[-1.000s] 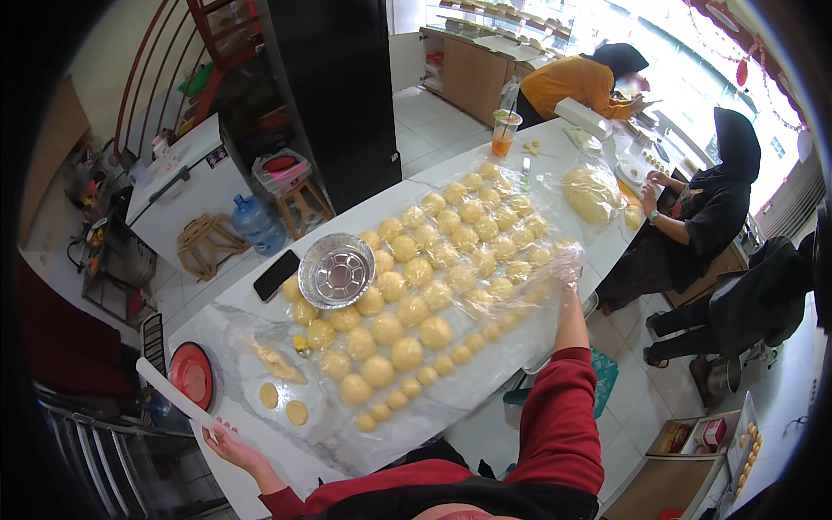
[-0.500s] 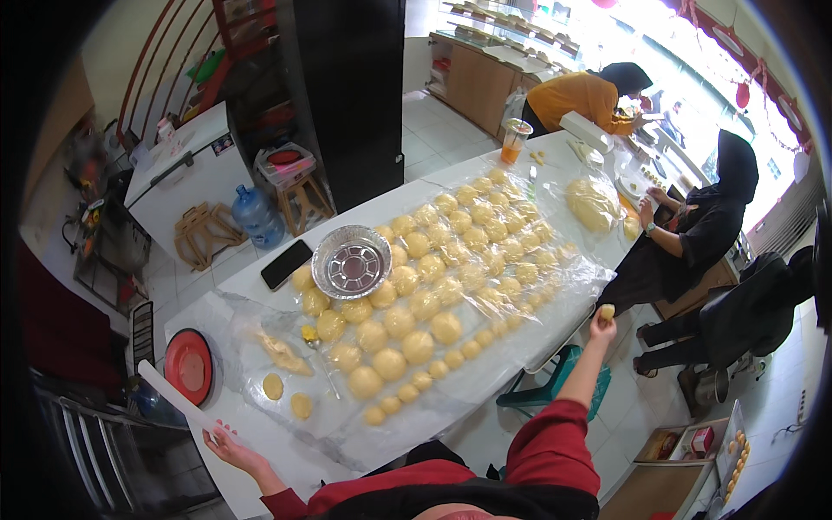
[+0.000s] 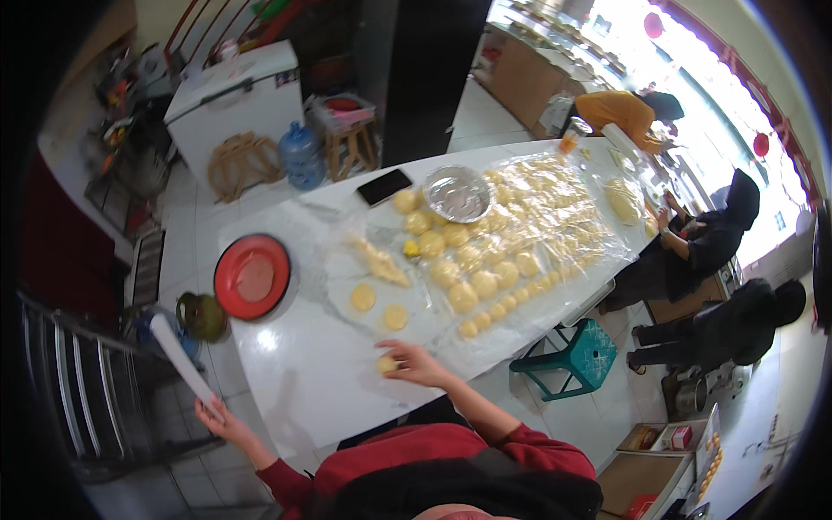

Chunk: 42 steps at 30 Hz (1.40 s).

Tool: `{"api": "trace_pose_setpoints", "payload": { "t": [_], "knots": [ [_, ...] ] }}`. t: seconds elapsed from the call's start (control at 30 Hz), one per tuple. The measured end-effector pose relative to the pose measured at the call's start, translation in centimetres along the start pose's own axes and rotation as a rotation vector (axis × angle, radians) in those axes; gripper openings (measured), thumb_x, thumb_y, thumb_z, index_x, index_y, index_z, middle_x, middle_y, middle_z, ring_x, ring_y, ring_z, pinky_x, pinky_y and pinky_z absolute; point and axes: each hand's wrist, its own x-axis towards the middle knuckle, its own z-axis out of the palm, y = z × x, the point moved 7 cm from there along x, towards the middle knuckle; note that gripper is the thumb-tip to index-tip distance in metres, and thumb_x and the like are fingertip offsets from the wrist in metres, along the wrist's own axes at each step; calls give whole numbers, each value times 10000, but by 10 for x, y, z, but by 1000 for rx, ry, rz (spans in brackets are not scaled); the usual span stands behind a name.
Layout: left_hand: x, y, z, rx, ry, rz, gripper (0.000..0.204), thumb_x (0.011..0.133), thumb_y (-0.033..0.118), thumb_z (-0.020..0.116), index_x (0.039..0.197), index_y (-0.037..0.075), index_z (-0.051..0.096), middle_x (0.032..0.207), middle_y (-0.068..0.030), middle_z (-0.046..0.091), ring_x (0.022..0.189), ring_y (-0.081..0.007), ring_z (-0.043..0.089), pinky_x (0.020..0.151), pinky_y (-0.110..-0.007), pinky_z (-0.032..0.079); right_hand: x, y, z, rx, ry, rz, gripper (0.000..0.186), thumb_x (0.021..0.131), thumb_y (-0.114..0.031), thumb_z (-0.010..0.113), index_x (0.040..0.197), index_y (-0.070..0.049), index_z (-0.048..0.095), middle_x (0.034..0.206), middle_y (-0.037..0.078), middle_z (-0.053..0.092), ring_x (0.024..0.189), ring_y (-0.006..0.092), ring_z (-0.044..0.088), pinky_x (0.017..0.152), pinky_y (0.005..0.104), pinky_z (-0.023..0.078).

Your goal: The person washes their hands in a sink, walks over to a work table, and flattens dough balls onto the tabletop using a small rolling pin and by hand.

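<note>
My left hand (image 3: 224,422) grips one end of a long white rolling pin (image 3: 184,360), held tilted off the table's left side. Between the fingers of my right hand (image 3: 418,364) is a small dough ball (image 3: 386,365), above the near part of the white table (image 3: 321,381). Just beyond it lie two flat dough rounds, one nearer (image 3: 395,317) and one farther (image 3: 362,297). A long uneven strip of dough (image 3: 380,262) rests behind them. To the right, rows of large and small dough balls (image 3: 462,297) sit partly under clear plastic film (image 3: 598,234).
A red dish (image 3: 228,286) stands at the table's left end. Farther back are a foil pan (image 3: 459,193), a black phone (image 3: 384,186) and a yellow lump (image 3: 410,249). A green stool (image 3: 576,360) stands by the near edge. Several people are at the right.
My right hand has come in from the right with the dough ball to the table's near part. The left hand still holds the rolling pin. The view has shifted left.
</note>
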Motion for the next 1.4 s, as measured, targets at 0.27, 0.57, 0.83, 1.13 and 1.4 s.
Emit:
{"api": "trace_pose_setpoints", "payload": {
  "t": [0.27, 0.57, 0.83, 1.13, 1.4],
  "knots": [
    [-11, 18, 19, 327, -350, 196, 272, 769, 114, 595, 1014, 19, 525, 966, -120, 558, 914, -255, 517, 812, -329, 391, 20, -11, 102, -1063, -269, -358, 646, 607, -217, 699, 1190, -155, 426, 1268, 101, 387, 1191, 289, 324, 983, 483, 196],
    [-121, 45, 71, 322, -992, 489, 321, 652, 66, 631, 965, 93, 564, 899, -52, 574, 832, -270, 508, 769, -359, 387, -11, -6, 69, -1204, 162, -374, 363, 654, -288, 675, 979, -159, 580, 845, -24, 542, 840, 137, 492, 926, 459, 239],
    [-138, 4, 112, 674, -1042, 502, 605, 831, 286, 440, 1348, 116, 175, 1403, -105, 144, 1303, -262, 97, 985, -577, 4, 7, 2, 63, -1336, 205, -271, 500, 765, -368, 551, 1190, -123, 456, 1113, 43, 469, 1047, 194, 431, 947, 509, 185],
    [-99, -33, 159, 733, -905, 492, 296, 839, 261, 422, 1050, 56, 447, 1069, -148, 430, 984, -317, 390, 792, -489, 280, 52, 29, 42, -1115, 249, -247, 488, 725, -440, 566, 1044, -76, 498, 1029, 120, 478, 984, 276, 435, 841, 439, 300],
    [-100, -22, 162, 820, -1022, 313, 342, 865, 271, 376, 749, 25, 583, 729, -160, 575, 691, -311, 544, 571, -389, 423, 34, 22, 61, -1298, 71, -300, 435, 667, -453, 604, 949, -131, 525, 823, 17, 491, 841, 181, 478, 698, 314, 372]
  ]
}}
